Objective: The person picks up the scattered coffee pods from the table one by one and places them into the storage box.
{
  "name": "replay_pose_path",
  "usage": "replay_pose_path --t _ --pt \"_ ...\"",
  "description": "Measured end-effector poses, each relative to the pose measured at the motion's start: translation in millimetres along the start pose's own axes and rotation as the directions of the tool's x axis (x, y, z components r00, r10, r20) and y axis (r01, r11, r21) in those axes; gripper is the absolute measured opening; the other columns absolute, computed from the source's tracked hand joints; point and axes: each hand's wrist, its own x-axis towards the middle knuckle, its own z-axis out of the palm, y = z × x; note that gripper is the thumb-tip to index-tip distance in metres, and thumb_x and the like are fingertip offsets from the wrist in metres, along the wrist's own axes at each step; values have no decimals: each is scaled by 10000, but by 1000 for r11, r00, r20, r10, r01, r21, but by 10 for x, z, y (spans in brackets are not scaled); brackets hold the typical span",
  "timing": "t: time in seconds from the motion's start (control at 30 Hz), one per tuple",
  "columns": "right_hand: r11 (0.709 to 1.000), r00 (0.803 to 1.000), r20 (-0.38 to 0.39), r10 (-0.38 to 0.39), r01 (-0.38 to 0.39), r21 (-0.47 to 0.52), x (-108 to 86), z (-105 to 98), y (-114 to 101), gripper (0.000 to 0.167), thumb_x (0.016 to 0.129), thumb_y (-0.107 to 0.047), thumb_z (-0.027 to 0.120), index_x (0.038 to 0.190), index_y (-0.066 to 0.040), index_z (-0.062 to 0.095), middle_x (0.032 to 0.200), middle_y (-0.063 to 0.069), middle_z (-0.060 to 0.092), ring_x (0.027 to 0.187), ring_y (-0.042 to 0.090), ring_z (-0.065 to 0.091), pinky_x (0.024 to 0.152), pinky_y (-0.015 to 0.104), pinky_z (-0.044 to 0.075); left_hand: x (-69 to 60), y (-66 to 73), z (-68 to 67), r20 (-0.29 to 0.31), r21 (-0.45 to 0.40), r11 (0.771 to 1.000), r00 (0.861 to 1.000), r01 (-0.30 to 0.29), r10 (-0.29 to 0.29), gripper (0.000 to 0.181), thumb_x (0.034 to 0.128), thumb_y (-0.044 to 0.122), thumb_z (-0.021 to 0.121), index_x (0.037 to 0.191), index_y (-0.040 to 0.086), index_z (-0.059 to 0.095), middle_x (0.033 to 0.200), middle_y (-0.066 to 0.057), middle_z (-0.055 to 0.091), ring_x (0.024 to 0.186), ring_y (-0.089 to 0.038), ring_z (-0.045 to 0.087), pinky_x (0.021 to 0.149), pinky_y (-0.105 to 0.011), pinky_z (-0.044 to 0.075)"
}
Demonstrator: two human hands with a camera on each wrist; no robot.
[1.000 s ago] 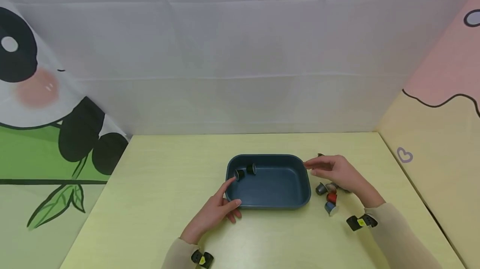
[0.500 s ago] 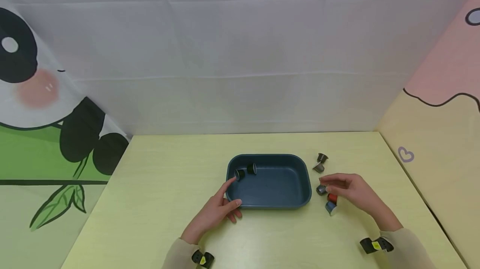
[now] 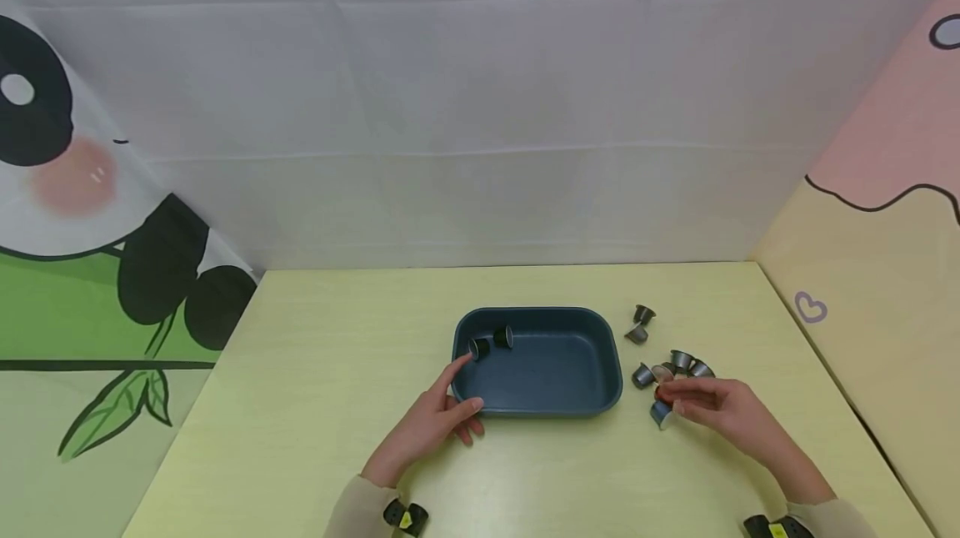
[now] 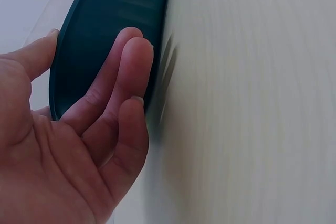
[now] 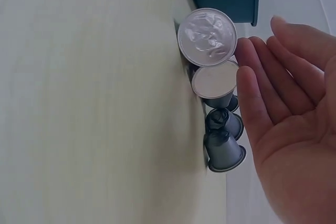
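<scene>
My left hand holds the near left corner of a dark blue tray. Its thumb lies over the rim, and in the left wrist view the other fingers lie along the outer wall. Inside, at the tray's left, are two dark coffee capsules, one behind the other. My right hand hovers by the loose capsules at the right, fingers reaching over a red capsule they mostly hide. A blue capsule sits just in front. Nothing shows between thumb and fingers in the right wrist view.
Several grey capsules, among them one at the left and one at the right, cluster behind the right hand. Two more, one dark and one grey, lie farther back. A white backdrop rises behind the table.
From beside the tray's right rim, my right hand has come back toward me and rightward, over the grey capsules to the red and blue ones. Left hand and tray have stayed put.
</scene>
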Motion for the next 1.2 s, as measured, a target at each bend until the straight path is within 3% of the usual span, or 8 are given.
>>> replay_pose_path --t 0.23,0.47,0.87,1.2 --pt "994 998 -41 -46 41 -102 -60 54 88 304 908 -3 705 1192 92 657 1125 251 689 1009 86 688 796 208 546 4 -9 -3 -1 9 1000 1000 -5 5 739 1002 331 619 1596 242 189 830 -156 723 685 -347 696 681 -387 558" --pt "964 995 -57 -83 65 -260 -49 113 140 296 857 -50 775 1140 14 711 1072 135 733 959 65 676 798 192 535 1 3 -9 5 -6 1000 1000 -4 4 736 1008 315 613 1598 233 181 834 -167 720 688 -356 694 689 -380 563" --pt "939 998 -30 -50 37 -343 -16 230 232 315 832 -152 819 1137 -133 743 1120 54 714 928 47 655 796 220 536 -3 -14 -13 2 -4 1000 1000 -1 1 754 999 348 620 1599 219 180 829 -168 718 679 -346 694 691 -373 564" --pt "934 996 -20 -81 69 -351 -16 226 162 315 829 -148 821 1128 -94 737 1101 95 713 892 64 658 764 260 556 -6 -2 -7 2 -14 1000 1000 8 -8 737 1006 306 618 1597 237 184 836 -168 717 684 -347 694 688 -380 565"
